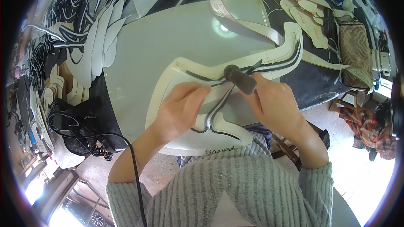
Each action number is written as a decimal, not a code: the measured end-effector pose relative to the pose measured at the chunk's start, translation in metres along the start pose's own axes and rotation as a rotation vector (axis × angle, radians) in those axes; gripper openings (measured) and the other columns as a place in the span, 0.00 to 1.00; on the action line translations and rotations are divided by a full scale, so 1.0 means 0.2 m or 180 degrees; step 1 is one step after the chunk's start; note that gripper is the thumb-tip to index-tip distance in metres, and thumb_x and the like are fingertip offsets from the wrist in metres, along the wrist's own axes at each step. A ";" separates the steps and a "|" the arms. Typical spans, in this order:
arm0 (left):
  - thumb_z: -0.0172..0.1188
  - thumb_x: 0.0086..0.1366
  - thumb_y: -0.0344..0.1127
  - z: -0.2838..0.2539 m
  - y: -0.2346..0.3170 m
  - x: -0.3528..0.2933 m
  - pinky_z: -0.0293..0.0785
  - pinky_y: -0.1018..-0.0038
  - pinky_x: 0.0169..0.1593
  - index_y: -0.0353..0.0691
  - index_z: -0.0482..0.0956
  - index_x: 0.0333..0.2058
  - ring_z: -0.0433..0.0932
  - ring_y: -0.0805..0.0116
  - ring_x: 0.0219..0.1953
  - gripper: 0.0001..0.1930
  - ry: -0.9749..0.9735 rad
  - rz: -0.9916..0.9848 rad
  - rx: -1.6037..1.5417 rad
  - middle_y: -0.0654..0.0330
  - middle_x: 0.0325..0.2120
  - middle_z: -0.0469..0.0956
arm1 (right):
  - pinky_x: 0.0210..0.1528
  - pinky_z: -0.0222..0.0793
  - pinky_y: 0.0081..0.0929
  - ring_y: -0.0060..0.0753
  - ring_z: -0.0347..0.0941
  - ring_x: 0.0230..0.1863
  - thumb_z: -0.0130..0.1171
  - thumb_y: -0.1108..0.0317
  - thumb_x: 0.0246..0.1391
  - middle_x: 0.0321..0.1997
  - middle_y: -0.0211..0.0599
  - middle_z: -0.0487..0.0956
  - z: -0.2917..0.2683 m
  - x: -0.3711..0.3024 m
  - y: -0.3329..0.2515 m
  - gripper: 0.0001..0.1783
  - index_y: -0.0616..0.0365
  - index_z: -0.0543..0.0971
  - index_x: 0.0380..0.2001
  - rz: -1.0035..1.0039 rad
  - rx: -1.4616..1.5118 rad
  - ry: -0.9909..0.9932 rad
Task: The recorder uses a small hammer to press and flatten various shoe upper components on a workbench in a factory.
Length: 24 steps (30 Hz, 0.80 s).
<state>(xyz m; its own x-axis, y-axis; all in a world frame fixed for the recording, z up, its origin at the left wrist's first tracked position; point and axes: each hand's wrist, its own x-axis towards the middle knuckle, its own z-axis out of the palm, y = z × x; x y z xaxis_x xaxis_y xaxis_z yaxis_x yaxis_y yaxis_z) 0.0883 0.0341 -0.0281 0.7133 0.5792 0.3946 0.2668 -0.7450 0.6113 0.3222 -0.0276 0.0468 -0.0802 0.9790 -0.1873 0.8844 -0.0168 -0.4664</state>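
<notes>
A large cream pattern board (pixel 166 77) with curved cut-outs lies on the grey tabletop, its lower part reaching over the near edge toward me. Black-and-white trim strips (pixel 280 64) run along its slots and edges. My right hand (pixel 273 101) is closed round a hammer (pixel 240 79), whose thick dark head is over the trim at the middle of the board. Just left of the head, my left hand (pixel 181 107) rests on the board with its fingers pinched together beside the trim. What lies between those fingertips is hidden.
A pale ribbon (pixel 248 21) loops across the tabletop (pixel 139 50) at the back. Cut pale pieces (pixel 103 38) and striped trim are piled far left, more pieces (pixel 309 21) far right. A patterned pouch (pixel 357 52) stands at right. A black cable (pixel 134 164) crosses my left arm.
</notes>
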 end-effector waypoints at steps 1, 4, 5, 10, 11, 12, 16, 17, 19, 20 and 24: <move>0.64 0.54 0.15 0.00 -0.01 0.00 0.77 0.70 0.38 0.34 0.75 0.47 0.79 0.57 0.37 0.21 -0.0009 -0.0009 -0.0014 0.53 0.36 0.79 | 0.22 0.70 0.41 0.50 0.75 0.18 0.55 0.56 0.63 0.16 0.44 0.75 0.00 0.00 0.00 0.19 0.62 0.69 0.27 -0.0069 0.0107 -0.0013; 0.65 0.53 0.15 0.01 -0.02 0.00 0.76 0.69 0.38 0.35 0.76 0.47 0.78 0.57 0.36 0.21 -0.0018 0.0010 -0.0010 0.55 0.35 0.78 | 0.22 0.71 0.40 0.49 0.75 0.18 0.55 0.57 0.62 0.16 0.44 0.74 0.05 0.01 -0.02 0.19 0.62 0.68 0.27 -0.0325 -0.0001 0.0016; 0.65 0.53 0.15 0.00 -0.02 -0.01 0.76 0.69 0.39 0.35 0.76 0.46 0.78 0.57 0.36 0.21 -0.0002 0.0032 0.0022 0.55 0.35 0.78 | 0.22 0.71 0.40 0.49 0.75 0.18 0.55 0.57 0.62 0.16 0.44 0.74 0.04 0.00 -0.02 0.19 0.62 0.68 0.27 -0.0326 -0.0007 0.0018; 0.65 0.53 0.16 -0.01 -0.01 0.02 0.76 0.69 0.39 0.35 0.76 0.44 0.78 0.58 0.35 0.19 -0.0071 -0.0052 -0.0072 0.55 0.36 0.79 | 0.19 0.70 0.37 0.47 0.75 0.17 0.55 0.57 0.63 0.15 0.43 0.74 0.03 -0.03 0.01 0.20 0.62 0.68 0.27 -0.0115 -0.0552 -0.0195; 0.65 0.53 0.16 -0.02 -0.01 0.05 0.76 0.69 0.39 0.34 0.76 0.44 0.78 0.58 0.36 0.18 -0.0072 -0.0107 -0.0196 0.55 0.37 0.79 | 0.19 0.70 0.37 0.47 0.75 0.17 0.55 0.57 0.63 0.15 0.43 0.74 0.03 -0.03 0.01 0.20 0.62 0.68 0.27 -0.0108 -0.0546 -0.0195; 0.64 0.54 0.16 -0.03 -0.01 0.07 0.76 0.69 0.39 0.34 0.75 0.43 0.78 0.58 0.36 0.18 -0.0076 -0.0162 -0.0323 0.54 0.37 0.80 | 0.18 0.70 0.37 0.46 0.75 0.17 0.55 0.57 0.63 0.16 0.43 0.74 0.02 -0.02 0.00 0.20 0.63 0.68 0.26 -0.0077 -0.0503 -0.0257; 0.64 0.53 0.15 0.01 -0.03 0.17 0.76 0.70 0.39 0.34 0.74 0.42 0.78 0.58 0.37 0.17 0.0199 -0.0355 -0.0564 0.55 0.37 0.80 | 0.18 0.70 0.36 0.45 0.76 0.17 0.54 0.57 0.63 0.16 0.43 0.74 0.01 0.00 -0.01 0.20 0.63 0.69 0.26 -0.0072 -0.0483 -0.0317; 0.64 0.53 0.15 0.03 -0.04 0.17 0.77 0.69 0.40 0.34 0.73 0.43 0.78 0.57 0.38 0.18 0.0095 -0.0371 -0.0519 0.55 0.36 0.80 | 0.18 0.70 0.36 0.45 0.76 0.17 0.54 0.57 0.63 0.16 0.43 0.74 0.01 -0.01 0.00 0.20 0.63 0.69 0.26 -0.0059 -0.0485 -0.0315; 0.64 0.53 0.15 0.05 -0.06 0.16 0.77 0.69 0.41 0.34 0.72 0.43 0.78 0.57 0.38 0.19 -0.0016 -0.0387 -0.0477 0.56 0.35 0.80 | 0.18 0.71 0.36 0.45 0.77 0.18 0.55 0.56 0.63 0.16 0.43 0.75 0.02 -0.01 0.00 0.20 0.63 0.69 0.26 -0.0003 -0.0461 -0.0344; 0.64 0.53 0.15 0.05 -0.07 0.15 0.78 0.68 0.43 0.34 0.73 0.43 0.78 0.57 0.38 0.19 -0.0009 -0.0344 -0.0518 0.56 0.34 0.80 | 0.18 0.71 0.36 0.45 0.77 0.18 0.55 0.56 0.63 0.16 0.43 0.75 0.02 -0.01 0.00 0.20 0.63 0.69 0.26 0.0002 -0.0456 -0.0346; 0.67 0.49 0.16 0.05 -0.05 0.15 0.79 0.62 0.45 0.34 0.77 0.41 0.79 0.57 0.38 0.19 0.0031 0.0498 0.0247 0.56 0.32 0.80 | 0.18 0.71 0.36 0.46 0.77 0.18 0.55 0.57 0.63 0.17 0.44 0.75 0.02 -0.01 0.01 0.20 0.63 0.69 0.26 0.0028 -0.0448 -0.0356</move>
<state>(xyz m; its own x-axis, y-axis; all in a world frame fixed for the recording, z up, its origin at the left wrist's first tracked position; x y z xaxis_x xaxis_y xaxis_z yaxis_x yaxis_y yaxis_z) 0.1141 0.0567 -0.0293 0.7439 0.4570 0.4875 0.2025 -0.8495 0.4873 0.3212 -0.0305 0.0427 -0.1157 0.9502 -0.2894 0.9403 0.0108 -0.3402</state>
